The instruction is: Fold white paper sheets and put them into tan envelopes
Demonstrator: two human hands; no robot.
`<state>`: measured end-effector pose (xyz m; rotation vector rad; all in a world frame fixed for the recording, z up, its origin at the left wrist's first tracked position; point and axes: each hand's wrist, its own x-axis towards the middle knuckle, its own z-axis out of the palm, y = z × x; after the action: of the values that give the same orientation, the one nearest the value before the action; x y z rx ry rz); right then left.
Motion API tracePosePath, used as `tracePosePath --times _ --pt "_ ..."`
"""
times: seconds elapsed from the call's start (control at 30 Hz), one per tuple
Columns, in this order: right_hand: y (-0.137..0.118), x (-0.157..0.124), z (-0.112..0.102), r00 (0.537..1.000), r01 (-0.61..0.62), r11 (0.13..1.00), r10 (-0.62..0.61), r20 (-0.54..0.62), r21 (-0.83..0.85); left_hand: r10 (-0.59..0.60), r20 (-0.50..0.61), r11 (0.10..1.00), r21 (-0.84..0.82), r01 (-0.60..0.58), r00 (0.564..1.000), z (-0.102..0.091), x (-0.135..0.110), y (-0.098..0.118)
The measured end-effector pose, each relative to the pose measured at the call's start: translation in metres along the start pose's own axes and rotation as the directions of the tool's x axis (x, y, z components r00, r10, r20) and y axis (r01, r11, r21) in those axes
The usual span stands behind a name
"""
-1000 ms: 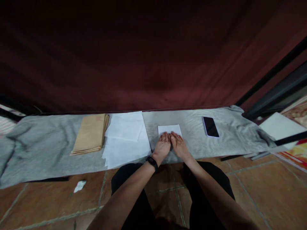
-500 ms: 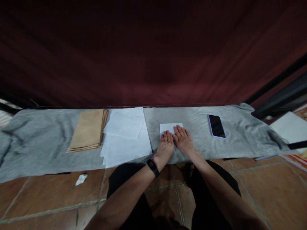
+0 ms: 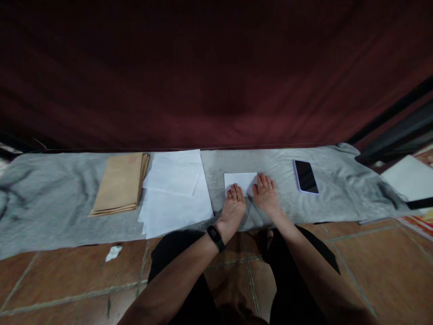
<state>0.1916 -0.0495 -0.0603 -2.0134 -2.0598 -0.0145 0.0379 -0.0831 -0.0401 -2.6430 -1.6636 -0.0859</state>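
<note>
A small white piece of paper (image 3: 241, 178), which looks folded, lies flat on the grey cloth in front of me. My left hand (image 3: 233, 206) rests on its near left part with the fingers stretched out, and a black band circles that wrist. At the paper's right edge lies my right hand (image 3: 266, 194), flat with its fingers extended. Neither hand grips anything. The near edge of the paper is partly hidden under my left hand.
Left of my hands are white sheets (image 3: 176, 210), overlapping, and a stack of brown envelopes (image 3: 118, 183). A phone (image 3: 306, 177) lies to the right on the grey cloth (image 3: 345, 189). A dark red curtain (image 3: 216, 90) hangs behind. Crumpled white tissue (image 3: 113, 253) is on the tiled floor.
My right hand has slid rightward across the paper to its right edge, away from my left hand. The left hand stays in nearly the same place.
</note>
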Motion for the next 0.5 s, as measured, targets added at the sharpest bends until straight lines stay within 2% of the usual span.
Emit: tracePosePath --times 0.2,0.3,0.4,0.5 --pt "-0.021 0.008 -0.006 0.995 0.097 0.986 -0.097 -0.013 0.135 0.019 -0.04 1.0 -0.017 -0.019 0.999 -0.011 0.006 -0.012" --pt "-0.031 0.009 -0.005 0.988 0.149 0.972 -0.155 0.02 0.181 -0.058 -0.081 0.995 -0.08 0.052 0.995 -0.017 0.013 -0.023" --pt "-0.036 0.007 -0.004 0.98 0.178 0.965 -0.192 0.055 0.193 -0.151 -0.123 0.985 -0.098 0.14 0.981 -0.016 0.019 -0.03" --pt "-0.038 0.006 -0.003 0.974 0.206 0.961 -0.22 0.059 0.183 -0.119 -0.135 0.989 -0.1 0.105 0.984 -0.009 0.024 -0.035"
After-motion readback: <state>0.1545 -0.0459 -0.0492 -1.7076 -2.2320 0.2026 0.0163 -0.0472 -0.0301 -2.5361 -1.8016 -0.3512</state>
